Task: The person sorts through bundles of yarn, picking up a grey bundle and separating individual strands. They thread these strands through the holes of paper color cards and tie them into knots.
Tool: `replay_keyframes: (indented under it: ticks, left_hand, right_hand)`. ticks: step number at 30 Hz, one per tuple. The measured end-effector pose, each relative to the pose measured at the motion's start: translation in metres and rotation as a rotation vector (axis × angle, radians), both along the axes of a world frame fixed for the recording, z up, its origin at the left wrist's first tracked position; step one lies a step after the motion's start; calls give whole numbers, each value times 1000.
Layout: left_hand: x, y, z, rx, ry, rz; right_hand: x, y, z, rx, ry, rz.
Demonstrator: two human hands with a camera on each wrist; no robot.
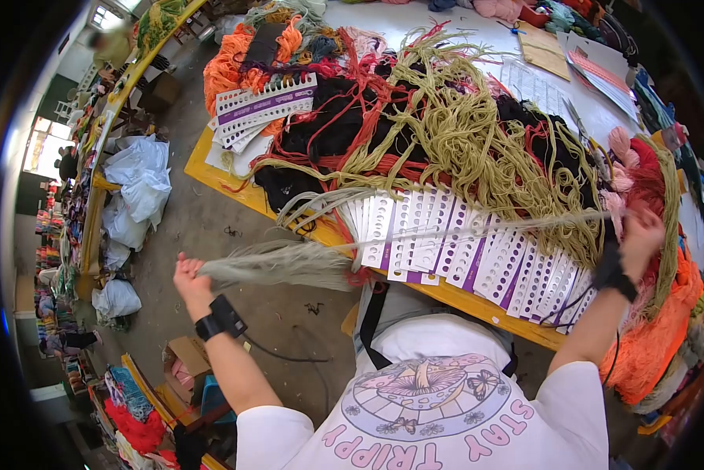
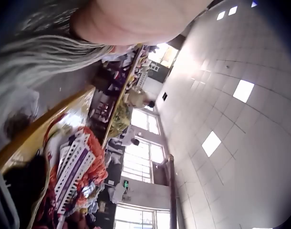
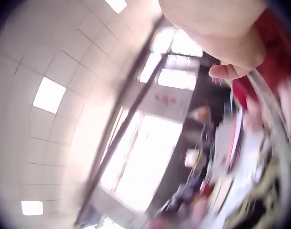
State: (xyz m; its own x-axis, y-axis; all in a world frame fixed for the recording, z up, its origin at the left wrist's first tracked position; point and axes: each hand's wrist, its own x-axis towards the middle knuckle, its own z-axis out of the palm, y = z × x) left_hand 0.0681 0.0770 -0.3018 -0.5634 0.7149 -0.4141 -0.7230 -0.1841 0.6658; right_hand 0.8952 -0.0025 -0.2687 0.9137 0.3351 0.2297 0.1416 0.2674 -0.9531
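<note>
A long hank of pale grey-green thread (image 1: 281, 265) is stretched between my two hands across the front of the table. At the left, out past the table edge, my left hand (image 1: 192, 282) grips the thick, loose end. The left wrist view shows many thread strands (image 2: 45, 59) running out from beneath that hand (image 2: 140, 21). Far to the right, my right hand (image 1: 643, 235) holds the other end, where the thread is drawn into a thin strand. In the right wrist view this strand (image 3: 272, 102) comes down from the curled fingers (image 3: 223, 71).
White and purple punched cards (image 1: 446, 243) line the yellow table edge (image 1: 234, 194). Tangled olive thread (image 1: 477, 133) lies over black and red thread behind them. Scissors (image 1: 577, 121) lie at the right, near orange yarn (image 1: 657, 329). White bags (image 1: 137, 180) stand on the left.
</note>
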Motion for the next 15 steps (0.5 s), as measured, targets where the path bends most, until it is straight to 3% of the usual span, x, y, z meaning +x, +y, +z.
replay_keyframes:
  ticks: [1,4,5,6,7,9,10,11,12,14,15]
  left_hand:
    - [3,-5,17,-7,66,50]
    - [83,5,51,98,117,-237]
    - [116,12,52,133,101,-415]
    - [154,17,52,170,83,-593]
    - [203,14,57,39,71,-642]
    - [254,14,24,-5,335,-1009]
    - [285,14,25,-55,339,-1150]
    - [301,16,13,-32,285,-1274]
    - [321,13,21,-82,221,-1281]
    - [332,16,9,-35,200,-1369]
    - [335,17,8,-20,187,-1400]
  right_hand:
    - [27,-4,5,87,59,62]
    - [69,1,35,348,248,256]
    - [33,19,39,316,296,358]
    - [-51,42,38,157,309,544]
    - [-140,59,35,-56,293,754]
    - [-266,73,26,-382,406,1187]
    - [-287,78,-1,-398,460,1406]
    - [-306,74,-17,-337,529,1506]
    - [-318,74,-19,-306,610,1594]
    - [-327,72,-29,-282,806,1721]
    - [-327,71,-35,-286,753,1701]
